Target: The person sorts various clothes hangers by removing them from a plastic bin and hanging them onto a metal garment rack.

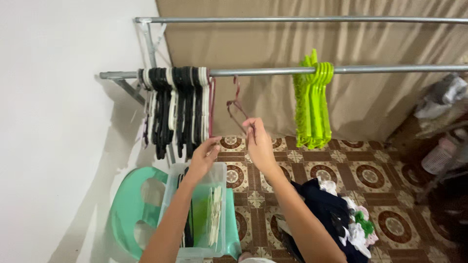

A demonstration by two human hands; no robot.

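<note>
A dark red hanger [237,104] hangs from the lower metal rail [263,71], tilted toward me. My right hand [258,143] pinches its bottom end. My left hand [204,158] hovers with fingers apart just below a tight bunch of black and white hangers [178,109] on the same rail, over a clear plastic bin [222,180]. The bin holds several more hangers and rests on a green plastic stool [131,209]. A bunch of lime green hangers [313,104] hangs farther right on the rail.
An upper rail [302,20] runs above, with a tan curtain [380,102] behind. A white wall [53,131] stands at the left. A pile of dark and mixed clothes [336,214] lies on the patterned tile floor. Cluttered items sit at the right edge.
</note>
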